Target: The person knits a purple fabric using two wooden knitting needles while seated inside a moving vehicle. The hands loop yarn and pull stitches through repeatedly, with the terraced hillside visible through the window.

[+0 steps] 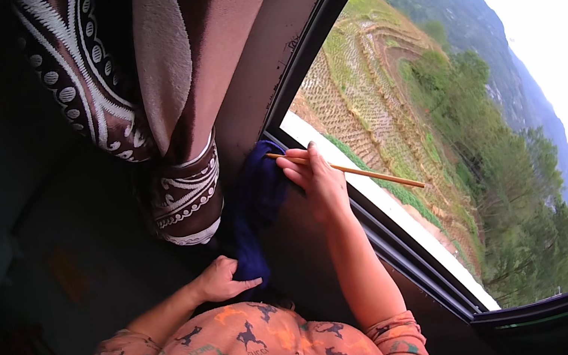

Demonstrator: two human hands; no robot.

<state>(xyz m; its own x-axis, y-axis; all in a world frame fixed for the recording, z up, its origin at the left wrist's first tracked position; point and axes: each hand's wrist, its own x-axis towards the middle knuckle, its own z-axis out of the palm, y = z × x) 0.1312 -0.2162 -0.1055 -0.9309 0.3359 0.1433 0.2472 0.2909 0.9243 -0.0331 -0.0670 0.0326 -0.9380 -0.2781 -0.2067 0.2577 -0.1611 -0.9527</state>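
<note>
My right hand (315,177) is raised at the window's lower edge, its fingers closed around a thin wooden stick (381,176) that slants down to the right. The stick's left tip lies over a bunched dark blue cloth or yarn piece (262,181). This blue piece hangs down towards my left hand (225,279), which is low in front of my chest. Its thumb and fingers are at the blue piece's lower part; whether they pinch it is not plain.
A window (294,41) with a black frame fills the right side; terraced fields and trees show outside. Brown patterned curtains or covers (187,194) hang at the upper left, close to the blue piece. The left side is dark.
</note>
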